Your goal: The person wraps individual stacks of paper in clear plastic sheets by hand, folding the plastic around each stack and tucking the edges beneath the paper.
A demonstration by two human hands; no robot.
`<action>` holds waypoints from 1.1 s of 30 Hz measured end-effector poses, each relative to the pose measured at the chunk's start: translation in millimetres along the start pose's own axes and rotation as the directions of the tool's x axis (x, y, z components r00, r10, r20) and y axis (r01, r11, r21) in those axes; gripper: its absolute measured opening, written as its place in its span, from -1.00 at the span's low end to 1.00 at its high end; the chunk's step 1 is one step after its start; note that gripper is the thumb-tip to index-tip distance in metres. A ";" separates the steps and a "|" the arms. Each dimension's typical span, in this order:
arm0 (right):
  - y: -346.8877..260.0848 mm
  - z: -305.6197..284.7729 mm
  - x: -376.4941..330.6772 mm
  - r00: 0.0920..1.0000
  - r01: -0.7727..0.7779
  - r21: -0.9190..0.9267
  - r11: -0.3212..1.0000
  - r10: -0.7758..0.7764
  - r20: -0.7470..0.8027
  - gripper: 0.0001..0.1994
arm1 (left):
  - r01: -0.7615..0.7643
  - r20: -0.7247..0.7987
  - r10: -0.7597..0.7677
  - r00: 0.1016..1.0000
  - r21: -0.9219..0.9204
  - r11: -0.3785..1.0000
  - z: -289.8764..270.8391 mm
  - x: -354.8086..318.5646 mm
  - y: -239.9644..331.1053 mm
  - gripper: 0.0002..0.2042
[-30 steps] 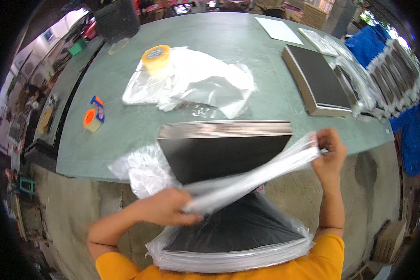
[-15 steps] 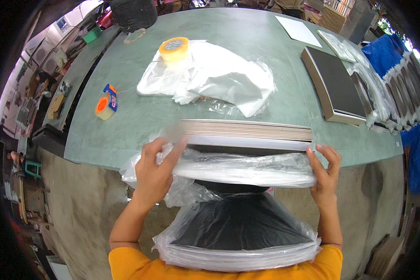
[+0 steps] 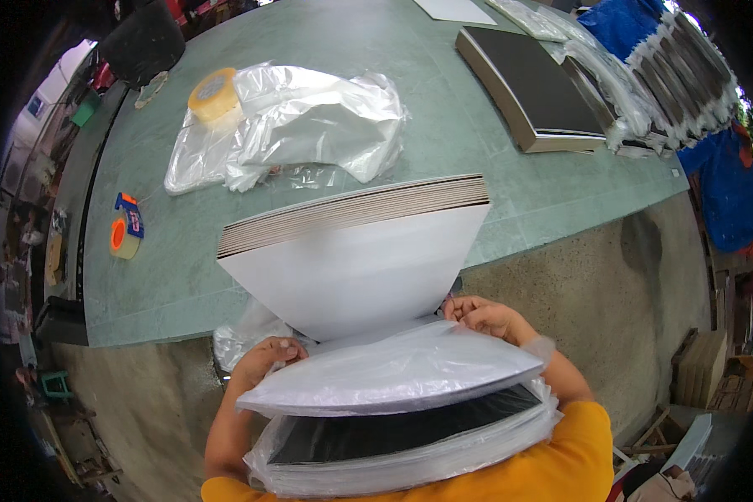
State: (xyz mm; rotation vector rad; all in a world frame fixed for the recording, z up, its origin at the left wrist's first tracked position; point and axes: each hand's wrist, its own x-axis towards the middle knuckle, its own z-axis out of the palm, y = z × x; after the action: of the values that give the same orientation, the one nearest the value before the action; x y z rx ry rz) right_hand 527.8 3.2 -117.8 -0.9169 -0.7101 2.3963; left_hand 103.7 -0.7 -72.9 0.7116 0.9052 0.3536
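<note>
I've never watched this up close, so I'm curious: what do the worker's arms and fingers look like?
Two bare human forearms emerge from short, plain orange-yellow sleeves. The left fingers and right fingers are ungloved; no watch, cable or marking shows on them.

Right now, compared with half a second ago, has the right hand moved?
Yes. The right hand has drawn back toward the person: it reached over the near edge of the green table, and now sits on the person's side of it.
</note>
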 end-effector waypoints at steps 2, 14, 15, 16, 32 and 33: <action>-15.7 14.9 -13.9 0.998 -0.061 -0.140 0.988 0.057 -0.037 -0.72 | -0.023 0.138 -0.016 0.990 0.273 0.962 17.7 -19.2 28.2 -0.56; -4.9 15.3 1.4 0.928 -0.161 -0.342 0.926 0.024 -0.372 -0.87 | 0.283 -0.036 -0.281 0.959 0.172 0.944 23.8 -26.0 26.6 -0.66; 9.3 4.4 12.0 0.893 -0.141 -0.360 0.922 -0.038 -0.448 -0.86 | 0.319 -0.169 -0.290 0.942 0.182 0.930 13.6 -5.2 8.8 -0.63; 26.2 -6.8 23.2 0.845 -0.155 -0.448 0.881 -0.117 -0.521 -0.85 | 0.283 -0.208 -0.245 0.947 0.177 0.943 -4.1 14.0 -21.2 -0.62; -74.5 104.1 -22.7 0.541 0.537 -0.300 0.789 -0.049 0.840 -0.69 | -0.613 0.530 0.328 0.782 0.560 0.557 85.0 -44.0 96.3 -0.87; -64.8 107.3 -11.5 0.709 0.393 -0.490 0.778 0.083 0.700 -0.68 | -0.536 0.502 0.237 0.831 0.613 0.580 97.6 -33.6 85.8 -0.90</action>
State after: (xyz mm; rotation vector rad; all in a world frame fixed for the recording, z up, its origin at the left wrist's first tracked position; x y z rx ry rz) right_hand 475.1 13.6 -4.0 -0.0570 -1.8638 2.3245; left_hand 164.5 2.3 46.8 1.7138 0.4783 0.2177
